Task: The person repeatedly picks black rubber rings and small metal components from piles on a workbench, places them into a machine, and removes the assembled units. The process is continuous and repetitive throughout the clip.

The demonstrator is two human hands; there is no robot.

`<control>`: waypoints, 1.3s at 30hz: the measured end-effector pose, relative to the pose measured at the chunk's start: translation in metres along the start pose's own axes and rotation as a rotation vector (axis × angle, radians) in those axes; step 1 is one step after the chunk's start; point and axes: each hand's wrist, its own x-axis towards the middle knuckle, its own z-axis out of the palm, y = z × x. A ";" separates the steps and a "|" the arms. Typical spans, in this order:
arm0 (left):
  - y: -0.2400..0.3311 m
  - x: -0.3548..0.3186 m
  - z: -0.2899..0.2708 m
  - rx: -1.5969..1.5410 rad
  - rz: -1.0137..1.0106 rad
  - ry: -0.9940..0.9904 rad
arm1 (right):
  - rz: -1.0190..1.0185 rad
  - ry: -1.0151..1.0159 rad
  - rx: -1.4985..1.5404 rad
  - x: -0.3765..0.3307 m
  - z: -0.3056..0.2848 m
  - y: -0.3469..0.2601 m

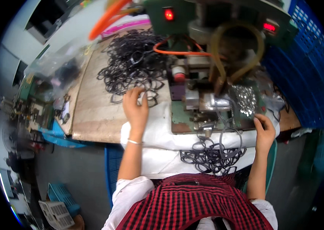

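Left hand (pixel 135 107) fingers spread, resting on edge of black frame pile (pixel 131 63) on bench (pixel 93 115). Right hand (pixel 264 130) fingers curled beside metal parts (pixel 245 99) at press (pixel 204 76); grip unclear. More frames (pixel 212 157) lie on white cloth (pixel 158 134).

Clear plastic bag (pixel 56 63) upper left, perhaps white printed carton (pixel 56 214) below

grey floor (pixel 77 168), wooden workbench (pixel 93 115), blue crates (pixel 307 76)

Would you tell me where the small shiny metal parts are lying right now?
The shiny metal parts lie right of centre, on the green machine, just above the right hand.
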 end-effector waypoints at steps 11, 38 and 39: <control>-0.060 -0.019 0.015 0.208 -0.156 -0.515 | -0.178 -0.313 0.370 0.030 0.090 -0.107; 0.174 0.001 0.015 -0.535 0.867 -0.386 | -0.384 0.119 -0.432 0.064 0.038 -0.006; 0.175 0.002 0.013 -0.534 0.863 -0.411 | -0.355 0.123 -0.440 0.064 0.039 -0.003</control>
